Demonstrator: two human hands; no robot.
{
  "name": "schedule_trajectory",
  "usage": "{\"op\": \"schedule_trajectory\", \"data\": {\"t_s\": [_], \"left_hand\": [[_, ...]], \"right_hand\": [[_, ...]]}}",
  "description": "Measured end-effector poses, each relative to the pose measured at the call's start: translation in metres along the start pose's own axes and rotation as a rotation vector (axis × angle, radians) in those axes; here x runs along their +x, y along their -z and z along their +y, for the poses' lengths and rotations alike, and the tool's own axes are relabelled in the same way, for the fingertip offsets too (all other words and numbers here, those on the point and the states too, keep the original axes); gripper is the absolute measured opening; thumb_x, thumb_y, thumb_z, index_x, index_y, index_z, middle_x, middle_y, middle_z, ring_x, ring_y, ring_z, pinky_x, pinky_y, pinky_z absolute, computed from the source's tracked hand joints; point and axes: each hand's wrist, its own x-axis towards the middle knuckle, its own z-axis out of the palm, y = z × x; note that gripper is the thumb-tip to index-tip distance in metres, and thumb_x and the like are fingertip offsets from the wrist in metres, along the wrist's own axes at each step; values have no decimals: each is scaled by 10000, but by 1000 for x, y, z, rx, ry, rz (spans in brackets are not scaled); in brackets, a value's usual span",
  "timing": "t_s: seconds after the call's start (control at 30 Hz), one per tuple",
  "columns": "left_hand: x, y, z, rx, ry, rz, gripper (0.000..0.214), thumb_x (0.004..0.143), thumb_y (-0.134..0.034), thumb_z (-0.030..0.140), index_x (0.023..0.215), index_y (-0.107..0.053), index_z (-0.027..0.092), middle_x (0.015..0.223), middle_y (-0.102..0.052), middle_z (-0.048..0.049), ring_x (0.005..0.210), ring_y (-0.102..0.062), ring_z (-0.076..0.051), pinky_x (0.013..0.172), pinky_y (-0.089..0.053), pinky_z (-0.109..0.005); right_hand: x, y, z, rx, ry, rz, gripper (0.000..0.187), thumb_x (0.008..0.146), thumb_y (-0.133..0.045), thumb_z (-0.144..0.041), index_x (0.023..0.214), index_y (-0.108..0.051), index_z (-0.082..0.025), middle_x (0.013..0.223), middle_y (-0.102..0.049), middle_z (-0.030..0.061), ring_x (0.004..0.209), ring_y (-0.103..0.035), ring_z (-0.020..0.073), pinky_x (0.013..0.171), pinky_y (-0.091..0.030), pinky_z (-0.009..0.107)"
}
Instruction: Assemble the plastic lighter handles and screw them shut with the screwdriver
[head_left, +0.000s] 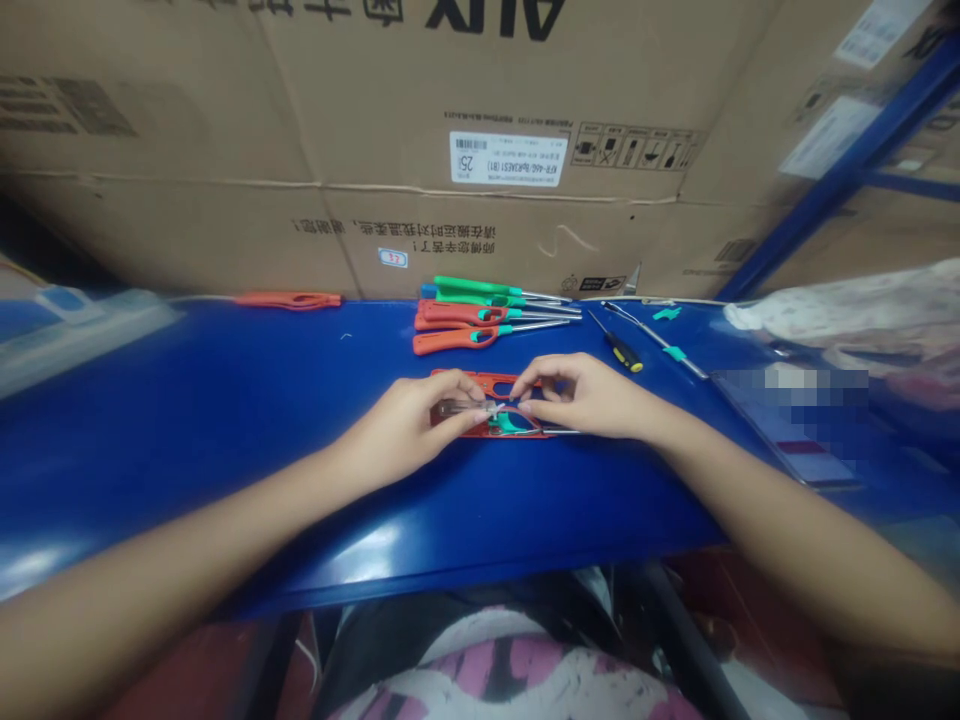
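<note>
In the head view, my left hand (397, 420) pinches a small smoky, see-through lighter fuel tank (454, 408) between thumb and fingers. A small white tip shows at the tank's right end. My right hand (589, 395) is curled just to the right, thumb and index fingertip close together; anything between them is too small to make out. Under both hands lies an opened orange utility lighter shell half (476, 430), with a teal trigger (514, 422) and a metal rod (562, 431) in it. The other orange shell half (495, 383) lies just behind, partly covered by my fingers.
Several orange and green utility lighters (454, 341) lie behind my hands. An orange lighter shell (289, 300) is at the back left. To the right are a black-and-yellow screwdriver (624, 352), a metal lighter rod (652, 335) and a phone (787, 430). A large cardboard box (360, 120) backs the blue table (225, 400).
</note>
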Motion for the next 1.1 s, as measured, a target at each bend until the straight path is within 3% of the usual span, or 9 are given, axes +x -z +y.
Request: {"op": "schedule_trajectory", "data": {"t_s": [0.13,0.23,0.47,0.7,0.93,1.1], "left_hand": [[2,10,1,178,-60,-50,221,929,-634,391,984,-708,190,982,-759,-44,875,-699,-191,792,-530,-277],[3,14,0,293,-132,-77,219,934,-634,385,971,-745,199,950,-747,-51,902,-666,-205,798,-501,-293],[5,15,-8,284,-133,-135,227,936,-643,369,1028,-779,212,940,-743,-57,810,-669,-173,712,-488,-257],[4,14,-6,332,-95,-133,204,917,-669,364,956,-779,197,882,-764,-43,726,-655,-161,656,-458,-247],[3,17,-7,433,-121,-138,208,925,-650,312,1043,-795,221,973,-758,-59,833,-691,-197,752,-516,-296],[4,24,-11,356,-120,-187,202,908,-656,256,1039,-808,227,996,-780,-54,863,-715,-196,822,-535,-300]], "right_hand": [[-6,9,2,-201,207,-127,141,886,-642,-227,975,-731,-164,941,-694,47,761,-568,123,684,-436,248],[-9,12,1,-248,244,-229,132,894,-638,-208,991,-719,-169,973,-678,46,785,-565,125,714,-439,249],[-8,16,2,-306,200,-243,104,882,-673,-235,964,-703,-179,919,-668,34,737,-549,125,670,-415,247],[-7,17,4,-283,83,-255,148,898,-696,-319,875,-678,-173,839,-655,16,652,-553,98,610,-413,229],[-8,16,2,-264,83,-260,104,890,-696,-259,872,-685,-157,806,-647,7,603,-569,81,584,-437,215],[-9,18,2,-216,42,-284,90,912,-633,-229,890,-685,-159,745,-662,3,526,-594,83,556,-455,221]]}}
